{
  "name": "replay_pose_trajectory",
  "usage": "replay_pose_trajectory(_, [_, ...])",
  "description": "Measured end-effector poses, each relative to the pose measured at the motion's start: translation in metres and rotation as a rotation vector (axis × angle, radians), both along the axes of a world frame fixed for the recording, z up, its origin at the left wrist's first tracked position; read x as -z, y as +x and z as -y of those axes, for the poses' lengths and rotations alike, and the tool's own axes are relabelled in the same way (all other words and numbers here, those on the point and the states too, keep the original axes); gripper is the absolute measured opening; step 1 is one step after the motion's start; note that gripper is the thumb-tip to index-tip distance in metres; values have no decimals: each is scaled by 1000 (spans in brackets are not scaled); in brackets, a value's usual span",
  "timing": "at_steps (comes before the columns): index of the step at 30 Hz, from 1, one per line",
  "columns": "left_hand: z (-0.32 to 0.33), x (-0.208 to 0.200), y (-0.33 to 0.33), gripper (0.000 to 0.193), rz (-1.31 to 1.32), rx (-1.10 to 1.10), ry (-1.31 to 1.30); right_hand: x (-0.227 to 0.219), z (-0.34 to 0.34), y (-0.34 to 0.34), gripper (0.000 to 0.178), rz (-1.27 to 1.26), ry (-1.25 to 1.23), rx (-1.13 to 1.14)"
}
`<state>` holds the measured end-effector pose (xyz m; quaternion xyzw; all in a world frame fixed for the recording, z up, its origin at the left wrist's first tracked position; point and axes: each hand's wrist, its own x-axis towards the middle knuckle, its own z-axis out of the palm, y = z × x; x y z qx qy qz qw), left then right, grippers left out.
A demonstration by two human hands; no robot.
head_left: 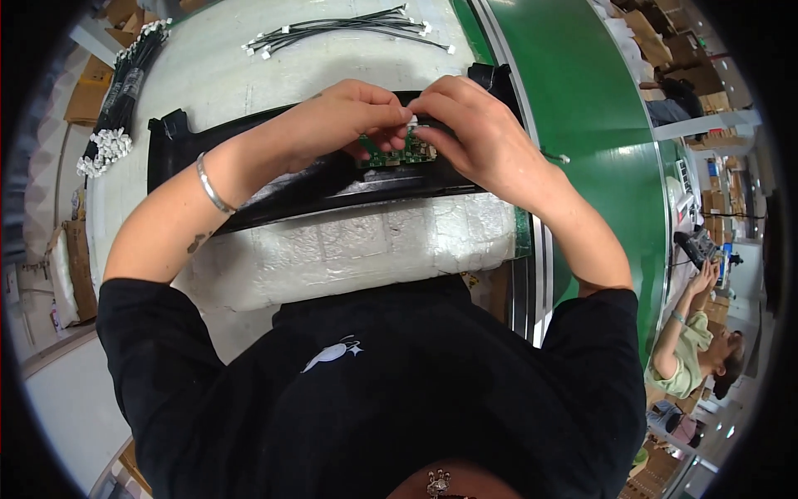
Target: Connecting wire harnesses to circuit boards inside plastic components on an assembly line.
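Closest to me is the black short-sleeved T-shirt (382, 407) of the person at work, with a beaded silver pendant (438, 482) at the neckline and a small pale printed motif (328, 358) on the chest. Both bare arms reach forward, a plain silver metal bangle (214, 190) round the left one.

The left hand (359, 112) and the right hand (475, 125) come together over a small green rectangular circuit board (397, 155), which sits on a long black plastic panel (332, 185). Fingers are bent, tips nearly meeting at a little white plastic connector (411, 122) above the board; from here I can't tell which hand, if either, is pinching it.

The panel rests on a thick block wrapped in shiny whitish film (357, 249). Beyond it lie loose black cables with white plug ends (349, 32), and a fat bundle of similar black cables (129, 83) is at the left edge. To the right runs a glossy green work surface (598, 100); past it, a co-worker in a pale green top (687, 358) has hands at a dark boxy device (698, 246).
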<state>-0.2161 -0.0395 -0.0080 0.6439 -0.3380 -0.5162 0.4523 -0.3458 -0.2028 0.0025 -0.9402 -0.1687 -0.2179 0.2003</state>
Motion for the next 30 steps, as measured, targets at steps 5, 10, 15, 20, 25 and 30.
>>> replay_pose_trajectory(5, [26,16,-8,24,-13,29,22,13,12,-13,8,0,-248,165])
replay_pose_trajectory(10, [34,22,-16,24,15,20,69,23,23,-14,5,-36,-292,108])
replay_pose_trajectory(15, [18,26,0,29,969,115,-279,31,41,-14,5,-165,-360,-5])
replay_pose_trajectory(20, [-22,40,26,75,1307,248,-303,33,46,-9,7,-240,-313,-71])
replay_pose_trajectory(25, [-34,58,23,79,1380,243,-223,34,46,-10,7,-301,-224,-65])
replay_pose_trajectory(30, [-34,61,25,76,1371,219,-247,31,40,-10,9,-319,-236,-37])
